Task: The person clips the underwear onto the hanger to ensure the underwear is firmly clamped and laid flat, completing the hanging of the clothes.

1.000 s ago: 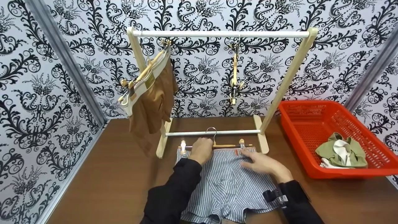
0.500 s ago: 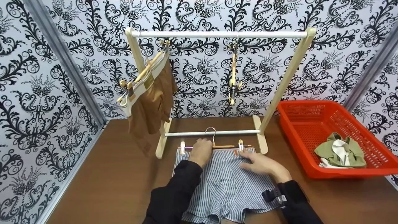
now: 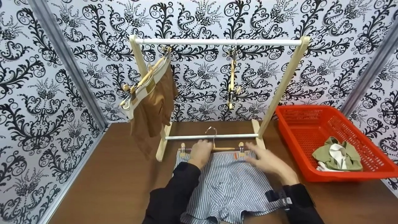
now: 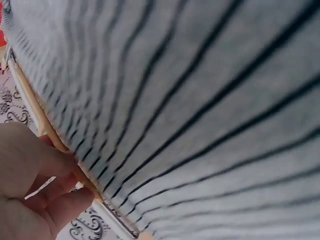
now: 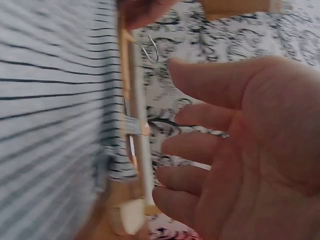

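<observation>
And here we are in what looks like a compact booth: damask-print walls (image 3: 199,20), grey corner strips (image 3: 67,62), brown table (image 3: 121,180), tabletop garment rack (image 3: 199,41)!

White-and-dark striped shorts (image 3: 224,183): matt cloth, lightly creased. Pale brown wooden bar hanger (image 3: 225,149): smooth; thin curved hook (image 3: 215,133) and small clips (image 3: 241,147) with shiny metal. Brown shorts with cream waistband (image 3: 157,101): matt cloth. Pale-framed rack (image 3: 283,87): matt wood, smooth white rods (image 3: 199,41). Red rectangular basket (image 3: 351,178): glossy perforated plastic. Brown tabletop (image 3: 115,183): smooth, wood-like.
</observation>
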{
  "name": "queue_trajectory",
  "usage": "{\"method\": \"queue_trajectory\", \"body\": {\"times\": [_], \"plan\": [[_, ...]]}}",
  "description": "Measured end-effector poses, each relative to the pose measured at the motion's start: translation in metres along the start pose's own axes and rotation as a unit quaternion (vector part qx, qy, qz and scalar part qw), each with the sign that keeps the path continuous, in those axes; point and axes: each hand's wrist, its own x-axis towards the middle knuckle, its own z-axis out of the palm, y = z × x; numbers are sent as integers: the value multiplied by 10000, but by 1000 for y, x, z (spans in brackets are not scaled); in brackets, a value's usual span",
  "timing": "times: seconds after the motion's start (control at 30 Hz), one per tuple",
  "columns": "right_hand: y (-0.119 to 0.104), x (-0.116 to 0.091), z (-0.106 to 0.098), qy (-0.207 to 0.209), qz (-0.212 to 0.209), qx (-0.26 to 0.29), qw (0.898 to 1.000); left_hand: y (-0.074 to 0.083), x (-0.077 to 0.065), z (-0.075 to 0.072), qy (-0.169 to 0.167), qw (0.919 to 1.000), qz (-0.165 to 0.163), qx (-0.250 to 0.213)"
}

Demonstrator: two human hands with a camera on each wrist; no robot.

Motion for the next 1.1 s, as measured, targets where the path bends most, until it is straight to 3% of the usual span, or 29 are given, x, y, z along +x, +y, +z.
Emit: {"method": "queue_trajectory", "body": {"times": [0.17,0.27,0.4,0.53,0.67,0.8,0.9,0.97,1.03,1.1], "plan": [[-6,-10,-18,994,7,97,9950,4,7,-20,551,9981,263,35],[-8,-14,-25,1246,-214,275,9916,10,13,-36,792,9950,580,188],[-10,-20,-30,1105,-391,1591,9803,18,19,-55,1143,9874,1016,413],[-11,-27,-36,990,-240,2931,9507,26,23,-72,1487,9807,1242,278],[-15,-36,-40,727,-305,3177,9449,33,30,-85,1723,9743,1444,114],[-26,-40,-40,518,-565,3316,9403,37,38,-92,1873,9718,1427,-103],[-40,-44,-42,819,-573,3309,9384,42,41,-94,1842,9734,1196,-651],[-50,-48,-44,1100,-447,3312,9360,49,42,-95,1786,9710,867,-1336],[-58,-53,-46,1344,-338,3304,9336,60,42,-96,1785,9560,470,-2282],[-64,-58,-48,1588,-228,3220,9330,73,43,-99,1701,9270,-66,-3343]]}}
